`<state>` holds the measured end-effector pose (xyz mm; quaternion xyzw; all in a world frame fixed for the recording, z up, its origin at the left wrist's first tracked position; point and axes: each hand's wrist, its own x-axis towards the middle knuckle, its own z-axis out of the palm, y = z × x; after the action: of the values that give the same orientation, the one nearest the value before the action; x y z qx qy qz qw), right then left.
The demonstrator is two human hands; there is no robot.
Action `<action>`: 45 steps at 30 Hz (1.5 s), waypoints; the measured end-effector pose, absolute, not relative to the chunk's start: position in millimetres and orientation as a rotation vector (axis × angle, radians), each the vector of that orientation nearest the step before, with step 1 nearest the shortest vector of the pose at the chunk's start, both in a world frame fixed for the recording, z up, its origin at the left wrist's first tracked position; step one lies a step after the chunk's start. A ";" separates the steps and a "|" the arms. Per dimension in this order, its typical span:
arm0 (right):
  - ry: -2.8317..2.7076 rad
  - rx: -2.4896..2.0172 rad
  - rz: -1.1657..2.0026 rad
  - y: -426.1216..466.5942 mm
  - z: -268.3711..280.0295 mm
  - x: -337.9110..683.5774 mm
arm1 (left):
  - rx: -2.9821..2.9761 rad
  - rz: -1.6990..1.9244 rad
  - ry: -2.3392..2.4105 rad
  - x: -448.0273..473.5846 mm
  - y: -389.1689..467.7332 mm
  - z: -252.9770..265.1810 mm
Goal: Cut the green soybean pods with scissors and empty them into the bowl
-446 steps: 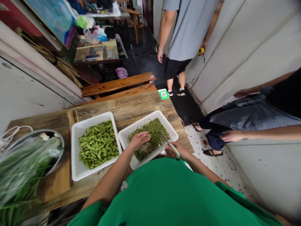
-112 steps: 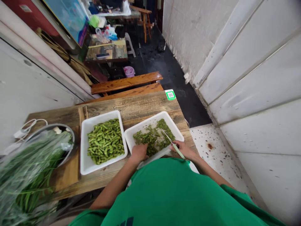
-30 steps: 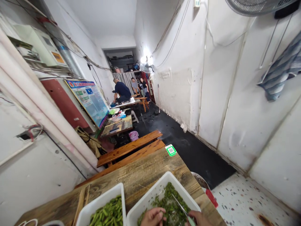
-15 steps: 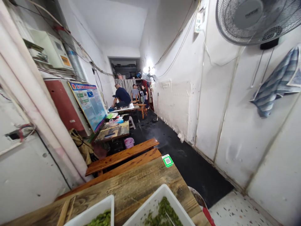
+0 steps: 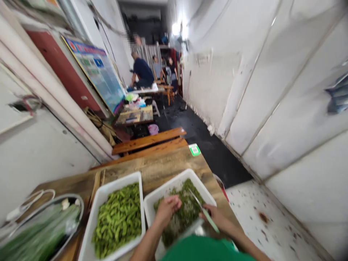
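Observation:
A white tray (image 5: pixel 142 214) full of green soybean pods stands left of my hands. Beside it is a second white tray (image 5: pixel 208 186), with small dark-green bits and pods (image 5: pixel 187 192) in it. Over this second tray my left hand (image 5: pixel 170 207) is closed, fingers curled; what it holds, if anything, I cannot make out. At the tray's right side my right hand (image 5: pixel 213 215) grips a knife (image 5: pixel 208 217) with a pale green handle, its thin blade pointing up and left over the green bits. My green top hides the tray's near end.
Both trays rest on a wooden table (image 5: pixel 163 157). A round metal-rimmed tray (image 5: pixel 81 214) with bagged long green vegetables lies at the left. Wooden benches (image 5: pixel 152 139) stand beyond the table, a white wall (image 5: pixel 217 72) at the right. Several people (image 5: pixel 143 70) are farther back.
My view has tilted down, so both trays and the round tray show more fully. My two hands have come into view over the right tray, with the knife in the right.

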<state>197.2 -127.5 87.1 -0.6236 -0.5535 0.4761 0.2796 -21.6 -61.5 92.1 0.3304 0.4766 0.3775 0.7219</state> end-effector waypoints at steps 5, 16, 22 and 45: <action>-1.460 -1.682 1.384 -129.1 91.4 206.0 | 0.546 0.852 1.142 -10.0 -55.2 94.1; -1.552 -1.558 1.512 -132.3 113.2 189.8 | 0.721 0.793 1.142 5.1 -63.1 97.5; -1.502 -1.656 1.575 -132.0 116.7 190.2 | 0.766 0.720 1.142 13.2 -68.6 82.5; -1.701 -1.771 1.318 -135.8 101.8 197.7 | 0.830 0.759 1.258 4.8 -71.0 73.8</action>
<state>197.7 -135.8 101.8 -0.6255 -0.6008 0.4655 0.1765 4.8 -71.0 73.8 0.3675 0.5570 0.3361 0.6647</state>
